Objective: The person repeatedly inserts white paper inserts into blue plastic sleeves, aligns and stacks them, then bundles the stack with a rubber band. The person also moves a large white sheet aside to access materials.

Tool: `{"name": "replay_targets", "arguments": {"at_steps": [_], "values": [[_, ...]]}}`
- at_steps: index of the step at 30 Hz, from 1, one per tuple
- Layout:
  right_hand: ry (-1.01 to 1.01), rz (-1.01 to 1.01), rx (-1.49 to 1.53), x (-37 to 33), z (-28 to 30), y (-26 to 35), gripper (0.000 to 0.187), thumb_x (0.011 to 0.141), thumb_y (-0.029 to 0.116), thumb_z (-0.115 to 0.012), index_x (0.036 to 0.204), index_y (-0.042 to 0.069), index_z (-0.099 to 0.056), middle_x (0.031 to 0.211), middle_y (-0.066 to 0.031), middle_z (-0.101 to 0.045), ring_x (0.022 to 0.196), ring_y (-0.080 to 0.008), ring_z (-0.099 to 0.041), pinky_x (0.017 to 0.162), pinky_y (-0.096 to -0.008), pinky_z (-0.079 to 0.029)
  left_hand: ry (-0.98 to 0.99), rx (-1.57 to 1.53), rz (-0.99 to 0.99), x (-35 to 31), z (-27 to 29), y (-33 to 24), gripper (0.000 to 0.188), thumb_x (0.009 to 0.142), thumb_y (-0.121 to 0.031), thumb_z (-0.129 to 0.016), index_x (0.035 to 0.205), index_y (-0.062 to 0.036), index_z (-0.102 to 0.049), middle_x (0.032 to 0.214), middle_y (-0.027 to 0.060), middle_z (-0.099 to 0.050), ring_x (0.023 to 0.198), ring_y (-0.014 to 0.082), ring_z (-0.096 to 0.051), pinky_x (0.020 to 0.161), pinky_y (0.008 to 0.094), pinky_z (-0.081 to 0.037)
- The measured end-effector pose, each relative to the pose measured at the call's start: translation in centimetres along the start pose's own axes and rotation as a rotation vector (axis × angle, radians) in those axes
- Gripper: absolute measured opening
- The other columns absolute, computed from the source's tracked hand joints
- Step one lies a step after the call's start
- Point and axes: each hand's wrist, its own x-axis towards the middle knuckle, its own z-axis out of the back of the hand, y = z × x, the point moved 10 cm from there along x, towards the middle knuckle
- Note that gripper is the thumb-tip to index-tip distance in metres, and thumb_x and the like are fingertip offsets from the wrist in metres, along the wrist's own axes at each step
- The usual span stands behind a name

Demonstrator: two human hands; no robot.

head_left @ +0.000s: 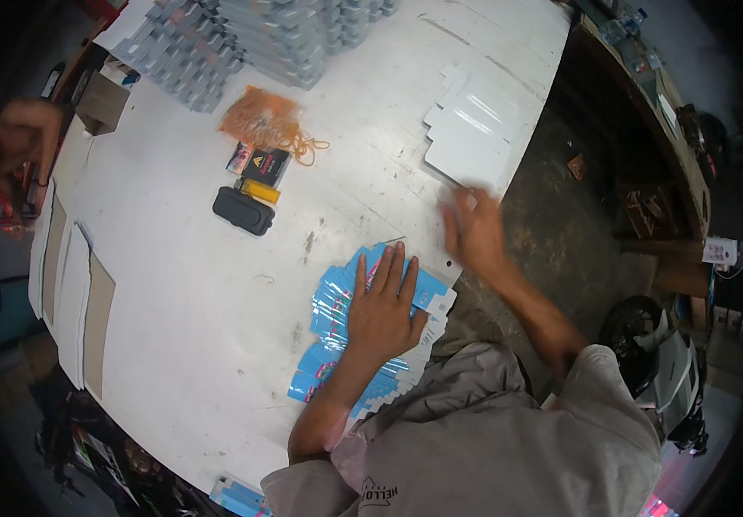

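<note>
My left hand [384, 312] lies flat with its fingers spread on a fan of blue printed flat cartons [330, 302]. These overlap in a staggered row along the table's near edge, their white notched flaps toward my body. My right hand [475, 231] is raised near the table's right edge, beside a stack of plain white flat cartons [475, 129]. Motion smears its partly bent fingers, and I cannot make out anything in them. The white stack has notched edges and lies at the far right of the white table [173, 284].
Tall stacks of grey-white folded cartons [277, 39] stand at the back. An orange bag of rubber bands [261, 116], a dark small pack [268, 164], a yellow lighter [259, 190] and a black case [243, 211] lie mid-table. Cardboard sheets [100, 319] line the left edge.
</note>
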Motion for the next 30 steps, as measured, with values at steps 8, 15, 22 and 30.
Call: {"name": "replay_targets", "arguments": {"at_steps": [8, 15, 22, 30], "values": [[-0.162, 0.147, 0.358, -3.1, -0.2, 0.8, 0.041, 0.089, 0.006, -0.075, 0.129, 0.002, -0.067, 0.106, -0.0172, -0.064, 0.096, -0.0368, -0.06, 0.091, -0.0463, -0.047, -0.154, -0.209, 0.04, -0.3, 0.4, 0.5, 0.057, 0.098, -0.042, -0.063, 0.135, 0.0008, -0.068, 0.145, 0.0244, -0.061, 0.136, 0.0383, -0.056, 0.117, 0.0568, -0.033], [-0.244, 0.129, 0.289, -3.6, 0.7, 1.8, 0.042, 0.086, -0.002, -0.071, 0.128, 0.001, -0.066, 0.106, -0.015, -0.065, 0.098, -0.0366, -0.061, 0.092, -0.0458, -0.048, -0.003, -0.132, 0.106, 0.3, 1.0, -0.3, 0.053, 0.097, -0.033, -0.062, 0.14, -0.0018, -0.065, 0.152, 0.0222, -0.055, 0.142, 0.0373, -0.049, 0.119, 0.0555, -0.031], [-0.233, 0.13, 0.228, -3.2, 1.8, 3.7, 0.038, 0.091, 0.001, -0.067, 0.129, 0.001, -0.066, 0.103, -0.0209, -0.069, 0.097, -0.0405, -0.065, 0.085, -0.0471, -0.051, -0.014, -0.232, 0.087, -0.2, -1.2, 0.7, 0.064, 0.098, -0.034, -0.059, 0.154, -0.0021, -0.051, 0.161, 0.0252, -0.044, 0.155, 0.0396, -0.034, 0.127, 0.0608, -0.018], [0.317, -0.154, 0.663, -5.2, -1.8, 3.6, 0.03, 0.095, 0.009, -0.067, 0.124, 0.001, -0.07, 0.118, -0.0264, -0.071, 0.113, -0.0441, -0.066, 0.094, -0.057, -0.047, 0.057, -0.078, 0.014, 0.2, -0.6, -0.1, 0.076, 0.093, -0.031, -0.061, 0.157, 0.0051, -0.042, 0.167, 0.0258, -0.033, 0.156, 0.0417, -0.03, 0.129, 0.0601, -0.014]]}}
